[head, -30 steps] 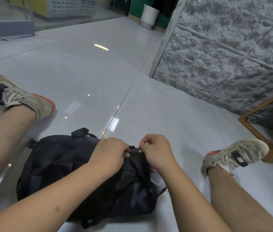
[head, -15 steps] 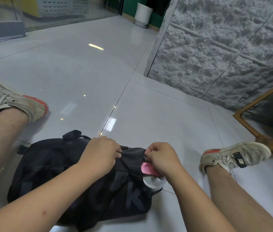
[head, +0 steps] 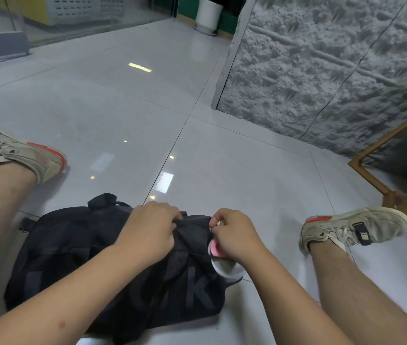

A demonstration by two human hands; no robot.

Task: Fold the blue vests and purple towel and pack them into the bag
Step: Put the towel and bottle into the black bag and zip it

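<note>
One black bag [head: 92,267] lies on the tiled floor [head: 234,175], between two sneakers. Left hand [head: 148,235] pinches the bag's top fabric; right hand [head: 234,236] pinches at its right end, above a pink-and-white item [head: 222,260]. Vests, towel not visible.

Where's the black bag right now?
In the head view the black bag lies low and left of centre on the floor, between the legs, with the left hand and right hand gripping its top edge.
</note>
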